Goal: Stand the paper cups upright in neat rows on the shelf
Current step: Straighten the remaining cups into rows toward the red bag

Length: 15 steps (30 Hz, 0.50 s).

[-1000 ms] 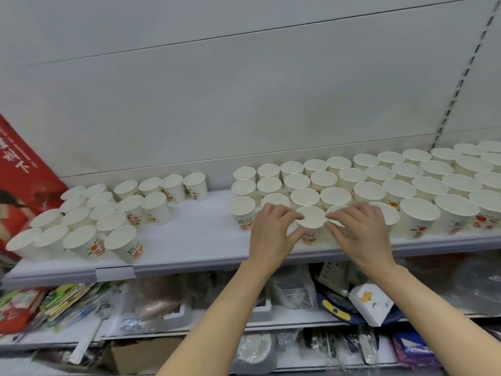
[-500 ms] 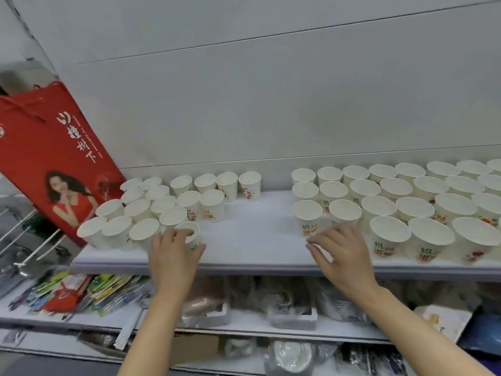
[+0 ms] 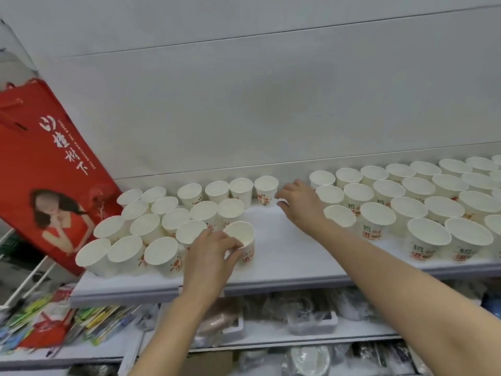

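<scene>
Many white paper cups with red and green print stand upright on a white shelf (image 3: 284, 256). A left group (image 3: 151, 226) sits in loose rows and a right group (image 3: 423, 207) in tidier rows, with a bare gap between them. My left hand (image 3: 210, 253) grips a front cup (image 3: 241, 240) at the right edge of the left group. My right hand (image 3: 299, 203) reaches across the gap, fingers loosely curled beside the back-row cup (image 3: 266, 189), holding nothing.
A red paper bag (image 3: 46, 169) with a printed figure leans at the shelf's left end. The grey back panel (image 3: 271, 109) rises right behind the cups. A lower shelf (image 3: 244, 329) holds packets, plastic bags and boxes.
My left hand took hold of a front cup at the left group's edge. My right hand went from the right group's front across the gap toward the back-row cup. The view shifted left.
</scene>
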Tool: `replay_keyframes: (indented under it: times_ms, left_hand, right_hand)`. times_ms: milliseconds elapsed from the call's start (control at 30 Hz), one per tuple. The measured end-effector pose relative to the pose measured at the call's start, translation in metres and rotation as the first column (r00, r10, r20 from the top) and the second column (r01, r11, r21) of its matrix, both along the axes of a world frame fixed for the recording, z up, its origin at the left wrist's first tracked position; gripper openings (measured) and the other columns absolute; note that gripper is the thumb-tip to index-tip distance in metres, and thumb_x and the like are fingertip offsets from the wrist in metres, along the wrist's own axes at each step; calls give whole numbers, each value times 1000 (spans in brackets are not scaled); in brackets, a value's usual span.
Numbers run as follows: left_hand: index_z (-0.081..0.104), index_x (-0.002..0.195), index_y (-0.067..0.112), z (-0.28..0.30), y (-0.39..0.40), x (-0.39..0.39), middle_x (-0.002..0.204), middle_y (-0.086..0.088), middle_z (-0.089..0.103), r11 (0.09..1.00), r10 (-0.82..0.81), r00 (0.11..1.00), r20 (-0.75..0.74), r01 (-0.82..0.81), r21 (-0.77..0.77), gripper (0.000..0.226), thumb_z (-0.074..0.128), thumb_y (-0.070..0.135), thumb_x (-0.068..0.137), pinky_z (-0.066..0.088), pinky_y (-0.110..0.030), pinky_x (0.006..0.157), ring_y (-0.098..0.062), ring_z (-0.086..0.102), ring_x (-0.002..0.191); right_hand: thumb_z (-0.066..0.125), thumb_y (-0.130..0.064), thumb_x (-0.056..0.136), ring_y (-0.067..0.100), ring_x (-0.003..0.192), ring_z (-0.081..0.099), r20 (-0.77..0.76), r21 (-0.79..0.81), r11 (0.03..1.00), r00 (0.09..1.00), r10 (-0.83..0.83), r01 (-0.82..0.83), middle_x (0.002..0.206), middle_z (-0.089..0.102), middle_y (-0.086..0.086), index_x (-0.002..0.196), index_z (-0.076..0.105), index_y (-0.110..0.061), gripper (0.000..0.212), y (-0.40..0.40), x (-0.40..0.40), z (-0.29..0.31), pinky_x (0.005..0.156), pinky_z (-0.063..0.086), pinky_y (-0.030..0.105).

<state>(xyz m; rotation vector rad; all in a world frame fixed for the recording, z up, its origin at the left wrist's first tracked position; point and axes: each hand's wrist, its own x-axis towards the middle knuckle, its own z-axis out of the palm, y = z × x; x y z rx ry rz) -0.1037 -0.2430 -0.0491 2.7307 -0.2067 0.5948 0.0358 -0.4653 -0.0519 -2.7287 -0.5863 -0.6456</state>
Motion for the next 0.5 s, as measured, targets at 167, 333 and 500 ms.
replay_keyframes:
  times_ms: [167, 333, 500]
  left_hand:
    - [76, 84, 32, 0, 0, 10, 86, 15, 68, 999, -27, 999, -22, 27, -17, 8, 75, 39, 80, 34, -25, 66, -15, 52, 85]
    - [76, 84, 32, -4, -5, 18, 86, 14, 69, 999, -8, 999, -47, 6, -52, 7, 76, 38, 80, 44, -30, 68, -16, 54, 87]
    - [76, 89, 33, -7, -19, 29, 90, 15, 68, 998, 14, 998, -61, -17, -53, 10, 72, 39, 84, 38, -26, 69, -13, 50, 89]
  right_hand:
    - [57, -16, 89, 25, 102, 47, -69, -87, 996, 998, -2, -4, 106, 64, 2, 112, 66, -16, 26, 28, 34, 3, 70, 32, 31]
    - [57, -16, 86, 27, 99, 49, -87, -148, 988, 996, 26, -39, 102, 65, 5, 108, 66, -14, 23, 36, 53, -1, 68, 30, 30]
    - [58, -8, 79, 28, 83, 53, -77, -141, 990, 997, -14, 3, 81, 67, 8, 85, 70, -13, 13, 29, 69, -3, 60, 25, 29]
